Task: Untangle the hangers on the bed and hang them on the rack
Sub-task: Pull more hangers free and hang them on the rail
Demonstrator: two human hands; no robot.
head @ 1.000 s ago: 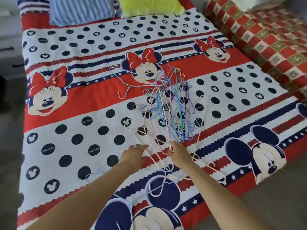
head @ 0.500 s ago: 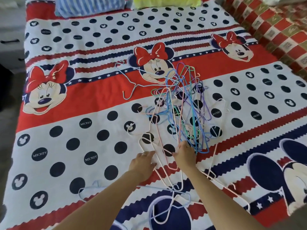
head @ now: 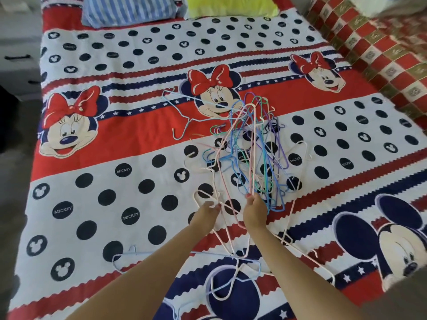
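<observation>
A tangled heap of thin wire hangers (head: 251, 158), pink, blue, green, purple and white, lies on the bed (head: 115, 204), near the middle of a cartoon-mouse sheet with red bands and dark dots. The right hand (head: 255, 211) reaches into the near edge of the heap; its grip is pinched on several coloured wires, which rise from the fingers toward the far side of the pile. The left hand (head: 205, 212) sits just beside it, fingers curled around the bend of a pink hanger (head: 221, 204) whose long side runs down toward the person. A light blue hanger (head: 182, 116) lies apart at the far left of the heap, across a printed face. Another pale blue hanger (head: 129, 255) lies flat near the foot of the bed, partly under the left forearm. A striped blue pillow (head: 129, 10) and a yellow-green pillow (head: 231, 5) rest at the head of the bed.
</observation>
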